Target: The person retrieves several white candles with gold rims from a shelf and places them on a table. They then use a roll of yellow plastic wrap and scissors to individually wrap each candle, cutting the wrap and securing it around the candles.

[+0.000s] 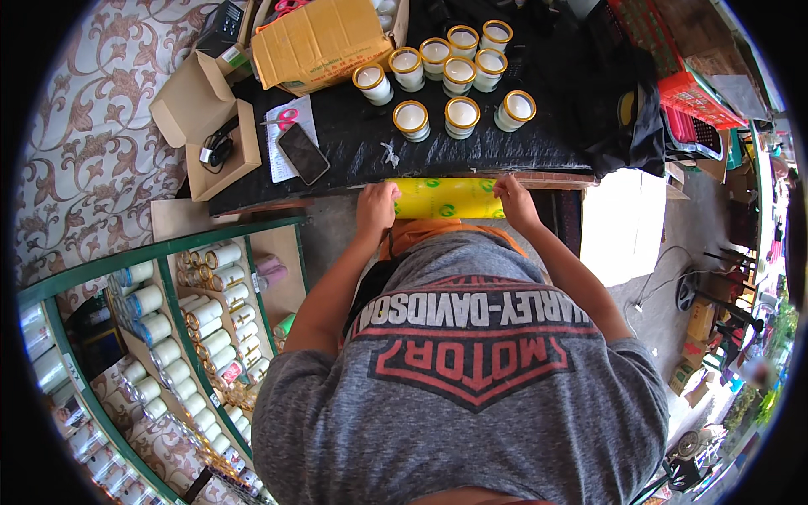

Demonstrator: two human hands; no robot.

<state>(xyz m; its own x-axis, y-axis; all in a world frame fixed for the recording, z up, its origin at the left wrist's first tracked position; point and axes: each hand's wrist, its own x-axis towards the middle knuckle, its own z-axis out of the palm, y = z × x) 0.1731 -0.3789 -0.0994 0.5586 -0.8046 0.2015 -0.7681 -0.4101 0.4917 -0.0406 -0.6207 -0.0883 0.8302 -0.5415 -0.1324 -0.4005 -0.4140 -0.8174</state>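
Note:
Between my two hands, at the near edge of the black-covered table, is a shiny yellow roll of plastic film with green printed marks. My left hand has its fingers closed on the roll's left end. At the other end, the fingers of my right hand grip it the same way. The roll lies level, just above my lap. Beyond it on the table stand several white candles in glass jars with gold rims, among them a front-row candle. A small scrap of clear plastic lies nearer my left hand.
Left on the table are a phone, pink-handled scissors on a notepad, an open carton with a black cable and a larger cardboard box. A green-framed shelf of candle jars stands at my left. A black bag sits right.

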